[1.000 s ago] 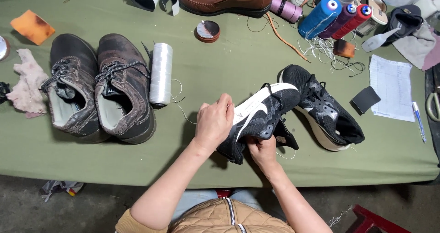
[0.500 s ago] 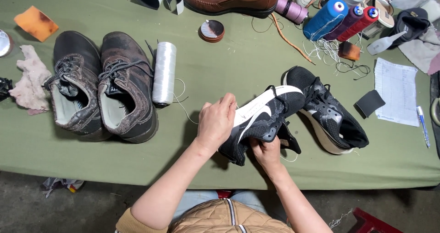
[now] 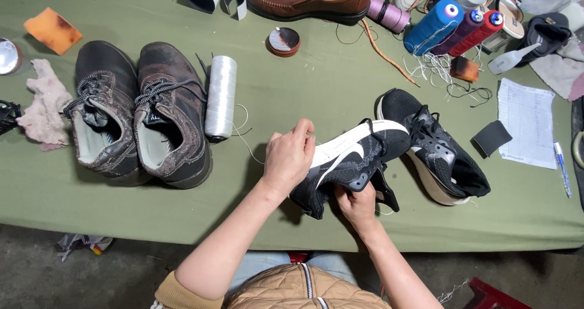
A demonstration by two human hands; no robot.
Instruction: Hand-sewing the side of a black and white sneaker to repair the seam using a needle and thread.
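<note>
At the far left lie an orange sponge (image 3: 53, 30) and a pink rag (image 3: 44, 104), then 2 worn brown boots (image 3: 141, 122) and a white thread spool (image 3: 220, 96) on the green table (image 3: 304, 84). In the middle, near the table's near edge, the left hand (image 3: 288, 158) pinches the toe of a black sneaker (image 3: 350, 163) with fingers pressed together, while the right hand (image 3: 359, 203) grips it from below. Its twin sneaker (image 3: 435, 154) rests just to the right. If the pinch loosens, the raised sneaker could twist out and drop.

Left hand (image 3: 289, 158), right hand (image 3: 359, 204) holding black sneaker (image 3: 350, 163), green table (image 3: 304, 96)
</note>
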